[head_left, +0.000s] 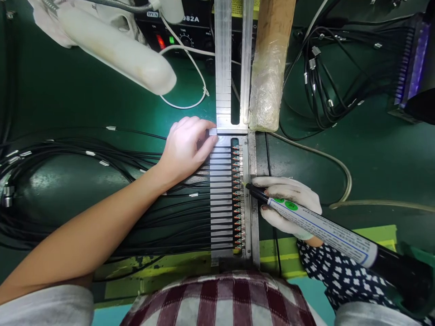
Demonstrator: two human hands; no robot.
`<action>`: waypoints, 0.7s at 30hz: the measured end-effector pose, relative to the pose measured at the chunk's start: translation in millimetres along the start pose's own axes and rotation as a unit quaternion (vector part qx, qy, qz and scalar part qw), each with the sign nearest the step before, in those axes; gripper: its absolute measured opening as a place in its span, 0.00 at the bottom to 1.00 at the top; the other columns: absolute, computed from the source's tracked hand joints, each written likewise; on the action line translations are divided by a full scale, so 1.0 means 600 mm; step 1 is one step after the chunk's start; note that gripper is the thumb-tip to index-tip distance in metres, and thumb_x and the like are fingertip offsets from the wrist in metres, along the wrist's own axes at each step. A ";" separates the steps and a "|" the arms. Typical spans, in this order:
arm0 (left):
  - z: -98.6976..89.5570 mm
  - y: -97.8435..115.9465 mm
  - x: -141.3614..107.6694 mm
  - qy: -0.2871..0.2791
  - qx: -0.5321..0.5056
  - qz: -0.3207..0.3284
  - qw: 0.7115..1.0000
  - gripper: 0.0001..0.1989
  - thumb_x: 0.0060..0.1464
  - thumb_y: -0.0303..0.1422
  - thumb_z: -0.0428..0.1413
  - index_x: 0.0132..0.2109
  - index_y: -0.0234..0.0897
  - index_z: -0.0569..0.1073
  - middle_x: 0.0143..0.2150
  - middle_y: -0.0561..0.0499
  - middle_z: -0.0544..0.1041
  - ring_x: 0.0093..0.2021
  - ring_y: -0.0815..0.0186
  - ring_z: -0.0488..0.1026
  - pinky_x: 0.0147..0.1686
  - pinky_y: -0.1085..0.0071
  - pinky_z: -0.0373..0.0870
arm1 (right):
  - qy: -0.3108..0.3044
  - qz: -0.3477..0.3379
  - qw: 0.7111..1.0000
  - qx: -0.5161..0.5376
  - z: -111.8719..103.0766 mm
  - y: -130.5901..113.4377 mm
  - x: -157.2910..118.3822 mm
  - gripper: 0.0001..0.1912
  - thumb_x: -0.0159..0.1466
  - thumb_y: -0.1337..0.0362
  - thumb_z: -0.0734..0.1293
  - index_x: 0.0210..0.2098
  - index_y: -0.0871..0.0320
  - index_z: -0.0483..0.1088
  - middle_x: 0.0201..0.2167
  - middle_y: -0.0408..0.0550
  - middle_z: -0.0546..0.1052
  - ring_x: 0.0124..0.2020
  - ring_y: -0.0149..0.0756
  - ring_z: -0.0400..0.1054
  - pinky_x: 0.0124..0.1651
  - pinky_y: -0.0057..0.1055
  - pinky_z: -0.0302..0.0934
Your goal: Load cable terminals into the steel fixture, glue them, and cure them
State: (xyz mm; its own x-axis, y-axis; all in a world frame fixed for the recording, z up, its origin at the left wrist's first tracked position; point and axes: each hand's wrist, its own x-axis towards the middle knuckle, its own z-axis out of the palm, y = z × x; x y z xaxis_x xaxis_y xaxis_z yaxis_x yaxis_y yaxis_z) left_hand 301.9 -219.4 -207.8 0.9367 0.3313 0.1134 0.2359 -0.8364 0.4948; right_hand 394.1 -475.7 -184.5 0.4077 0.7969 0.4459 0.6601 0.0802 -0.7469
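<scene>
A metal cable jig [220,213] lies before me, with several black cables [183,199] side by side in its slots. Their stripped ends and small metal connectors [238,199] form a column along the right side. At the jig's far left corner, the thumb and forefinger of my bare left hand [186,145] pinch a small metal tab [213,131]. My right hand [292,201], in a white glove, is closed around a black dispensing syringe [322,228] with a white printed label and green stickers. The syringe's dark tip points at the jig's right rail, near the middle connectors.
Behind the jig, metal rails [223,68] and a plastic-wrapped bar [268,86] run away from me. A dispenser controller [190,34] with lit switches stands at the back, and a white lamp [118,54] reaches over from the left. More black cables [316,81] lie at right.
</scene>
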 end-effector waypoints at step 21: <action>0.003 -0.003 -0.001 0.016 0.001 0.012 1.000 0.10 0.64 0.37 0.51 0.46 0.38 0.73 0.33 0.49 0.71 0.39 0.59 0.68 0.43 0.62 0.63 | -0.010 0.011 1.000 -0.020 -0.004 -0.004 -0.005 0.11 0.61 0.65 0.74 0.41 0.56 0.71 0.42 0.55 0.83 0.43 0.42 0.80 0.42 0.36 0.76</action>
State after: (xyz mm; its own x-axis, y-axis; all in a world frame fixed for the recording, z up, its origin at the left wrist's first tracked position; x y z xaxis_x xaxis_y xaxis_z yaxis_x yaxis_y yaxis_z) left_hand 301.4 -219.0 -210.5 0.9330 0.3259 0.1528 0.2148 -0.8447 0.4902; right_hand 393.0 -479.6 -182.9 0.4093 0.8099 0.4201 0.6763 0.0398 -0.7356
